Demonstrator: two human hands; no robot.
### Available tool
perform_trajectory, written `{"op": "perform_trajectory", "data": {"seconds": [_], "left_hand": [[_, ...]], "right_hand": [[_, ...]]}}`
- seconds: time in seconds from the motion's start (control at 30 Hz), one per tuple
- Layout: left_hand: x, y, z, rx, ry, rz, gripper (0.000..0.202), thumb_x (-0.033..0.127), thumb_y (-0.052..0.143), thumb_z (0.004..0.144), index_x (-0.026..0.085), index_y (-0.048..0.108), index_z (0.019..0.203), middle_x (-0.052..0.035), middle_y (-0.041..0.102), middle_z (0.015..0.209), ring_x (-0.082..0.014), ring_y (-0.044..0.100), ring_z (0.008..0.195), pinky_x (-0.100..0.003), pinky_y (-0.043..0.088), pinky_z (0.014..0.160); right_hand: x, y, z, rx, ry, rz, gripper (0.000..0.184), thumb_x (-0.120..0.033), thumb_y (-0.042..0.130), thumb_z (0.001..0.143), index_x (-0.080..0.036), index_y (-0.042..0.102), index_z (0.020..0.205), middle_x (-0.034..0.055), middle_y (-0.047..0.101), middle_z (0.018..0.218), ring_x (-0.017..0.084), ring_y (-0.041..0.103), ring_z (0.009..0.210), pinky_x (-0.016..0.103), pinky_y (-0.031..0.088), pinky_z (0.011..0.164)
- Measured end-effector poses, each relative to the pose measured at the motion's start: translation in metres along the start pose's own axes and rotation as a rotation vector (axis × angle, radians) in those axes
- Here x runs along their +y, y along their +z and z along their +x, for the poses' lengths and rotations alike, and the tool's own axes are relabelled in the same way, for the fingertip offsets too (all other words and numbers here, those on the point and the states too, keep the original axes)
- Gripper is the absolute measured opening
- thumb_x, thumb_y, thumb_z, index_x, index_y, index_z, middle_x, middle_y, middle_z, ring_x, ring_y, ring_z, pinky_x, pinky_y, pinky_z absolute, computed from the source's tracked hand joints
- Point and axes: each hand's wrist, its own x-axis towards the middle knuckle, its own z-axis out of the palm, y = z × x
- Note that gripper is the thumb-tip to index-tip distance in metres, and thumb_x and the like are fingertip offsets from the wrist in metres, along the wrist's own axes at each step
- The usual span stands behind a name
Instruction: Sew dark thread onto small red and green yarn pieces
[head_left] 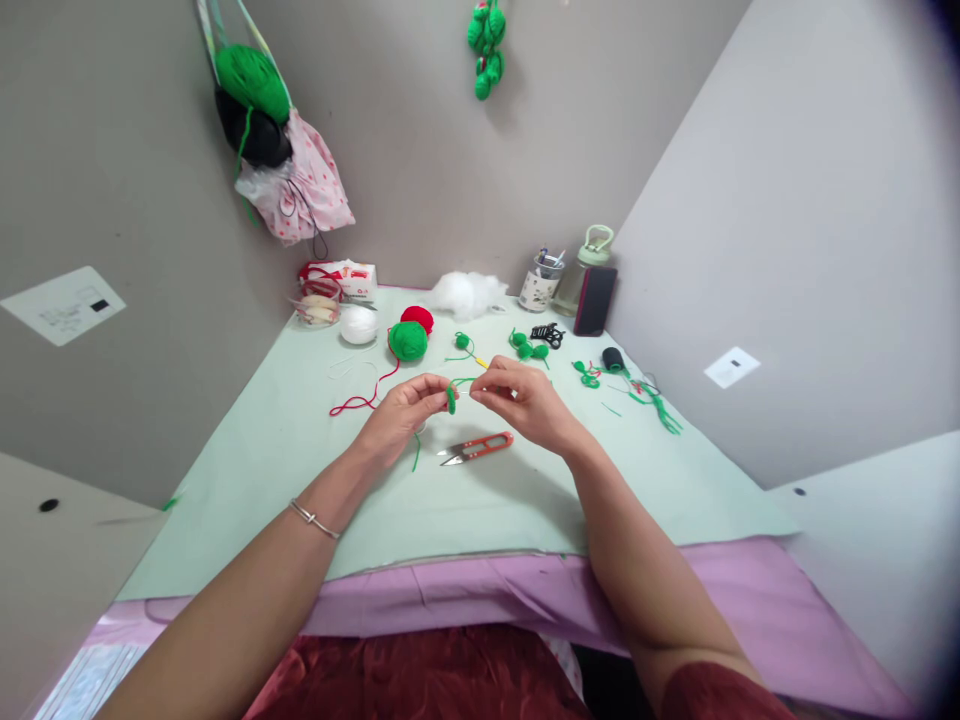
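My left hand (409, 408) is closed, pinching a small green crochet piece (451, 400) between thumb and forefinger. Close beside it, my right hand (525, 400) has its fingers pinched around a thin needle-like shaft (465, 393) that points at the piece; most of the tool is hidden. Green yarn runs between the two hands. A slim yellow tool part (481, 362) shows just behind my right fingers; whether it belongs to the held shaft I cannot tell. Below the hands lie orange thread snips (480, 447), blades pointing left.
Behind my hands sit a green yarn ball (408, 341), a red one (417, 319), a white one (359, 325) and white stuffing (469, 294). Small green crochet pieces (529, 347) lie to the right. A pen cup (541, 283), bottle (589, 265) and phone (595, 300) stand at the back right.
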Motion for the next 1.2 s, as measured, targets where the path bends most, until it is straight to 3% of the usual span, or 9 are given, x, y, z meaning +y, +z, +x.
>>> {"op": "perform_trajectory", "data": {"seconds": [0.5,0.73,0.9,1.2], "left_hand": [[-0.001,-0.002,0.000,-0.046,0.001,-0.063,0.016,0.028,0.074,0.079,0.017,0.070,0.090,-0.0029,0.067,0.090,-0.0137,0.057,0.086,-0.027,0.040,0.087],[0.000,-0.001,0.000,-0.020,-0.004,-0.111,0.019,0.027,0.076,0.078,0.017,0.068,0.092,-0.0020,0.065,0.089,-0.0124,0.057,0.085,-0.026,0.041,0.085],[0.002,0.000,-0.001,-0.025,-0.016,-0.114,0.019,0.029,0.076,0.077,0.017,0.064,0.086,0.0000,0.062,0.078,-0.0125,0.056,0.077,-0.026,0.042,0.079],[0.004,0.002,-0.002,-0.050,-0.010,-0.140,0.022,0.029,0.079,0.073,0.017,0.065,0.084,-0.0011,0.063,0.080,-0.0130,0.056,0.077,-0.027,0.042,0.079]], "right_hand": [[0.002,0.008,0.002,-0.003,0.032,0.201,0.012,-0.022,0.060,0.091,-0.017,0.070,0.086,0.0005,0.053,0.076,0.011,0.047,0.066,0.025,0.037,0.062],[0.001,0.006,0.002,0.030,0.023,0.143,0.013,-0.023,0.059,0.092,-0.018,0.070,0.086,0.0009,0.051,0.077,0.011,0.048,0.068,0.026,0.036,0.062],[0.002,0.004,0.002,0.026,0.009,0.132,0.014,-0.023,0.060,0.092,-0.018,0.071,0.086,0.0008,0.052,0.077,0.011,0.047,0.067,0.026,0.036,0.062],[0.003,0.020,0.004,0.087,0.010,0.248,0.017,-0.031,0.064,0.090,-0.018,0.071,0.082,0.0006,0.053,0.073,0.012,0.047,0.068,0.027,0.037,0.064]]}}
